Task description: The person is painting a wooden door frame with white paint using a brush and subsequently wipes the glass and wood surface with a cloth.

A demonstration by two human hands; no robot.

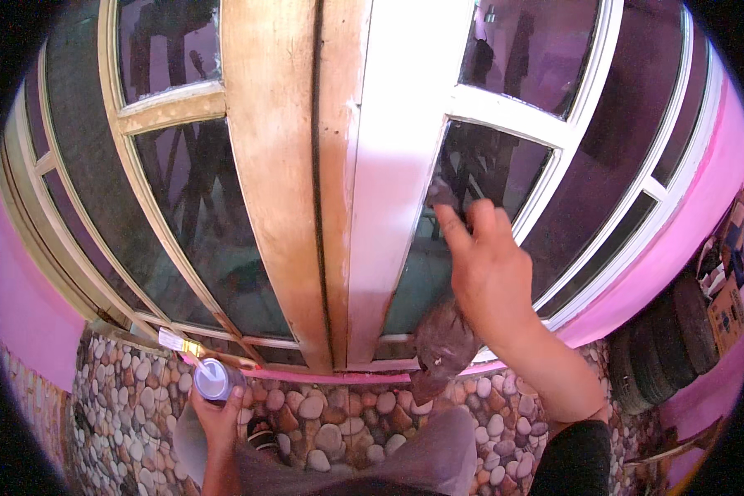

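While the left hand [217,416] wraps round a paint can [214,383], lower left of frame, paintbrush [182,343] at its far rim, the right hand [493,277], right of centre, grips a gray-brown rag [446,337] hanging below; index finger nears the glass pane [504,161]'s left edge, contact unclear; pane opens above.

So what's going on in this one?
A person's left hand holds a small cup of whitish paint, with a paintbrush at its rim. Their right hand grips a dark rag, index finger over the edge of a lower glass pane. The frame post beside that pane is white; the post to its left is mostly tan wood.
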